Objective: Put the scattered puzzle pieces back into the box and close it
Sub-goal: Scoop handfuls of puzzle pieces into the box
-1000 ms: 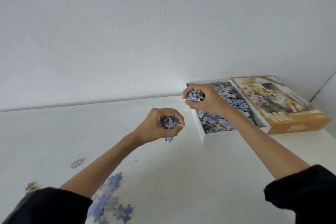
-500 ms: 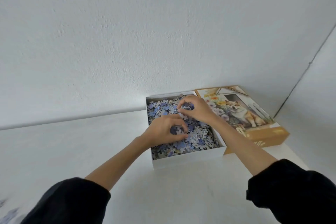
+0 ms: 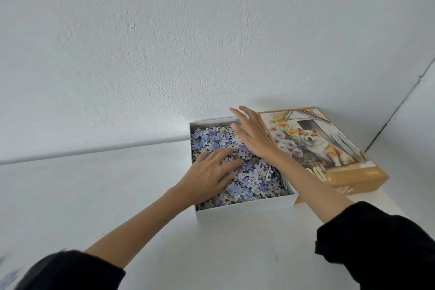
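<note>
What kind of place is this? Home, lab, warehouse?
Probably a plain indoor room, home or bare recording corner; cannot tell which. Cues: textured white wall meeting a white tabletop, and a white cardboard box of loose blue puzzle pieces beside its orange lid with a dog picture.

One wide-angle camera sits on the person's head, looking forward and down across the worktop (image 3: 117, 183) toward the wall (image 3: 164, 54), the box (image 3: 244, 213) within arm's reach.
</note>
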